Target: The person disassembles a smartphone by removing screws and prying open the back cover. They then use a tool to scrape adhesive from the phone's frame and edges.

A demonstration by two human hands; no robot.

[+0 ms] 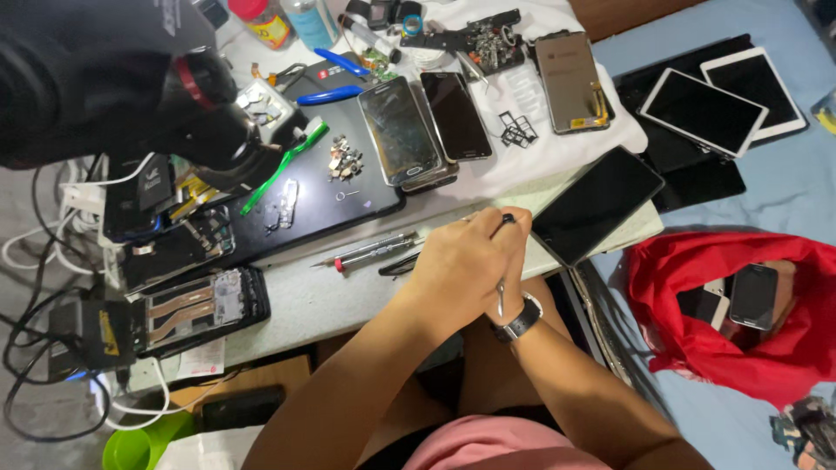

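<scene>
My left hand (457, 270) is folded over my right hand (515, 261) above the front edge of a white worktop (305, 300). Together they close around a thin metal tool (501, 298); its dark tip sticks out above the fingers and its shaft shows below them. My right wrist wears a dark watch (521, 320). Most of the right hand is hidden by the left. Just left of the hands lie a small screwdriver (374, 251) with a red band and black tweezers (399, 265). A dark screen panel (596, 204) lies right of the hands.
Several phones (401, 130) and loose screens (570, 83) lie at the back, small screws (344, 161) on a black slab (348, 204). An opened phone (205, 305) and cables sit left. A black camera (131, 78) looms top left. Two tablets (704, 111) and a red bag (740, 348) lie right.
</scene>
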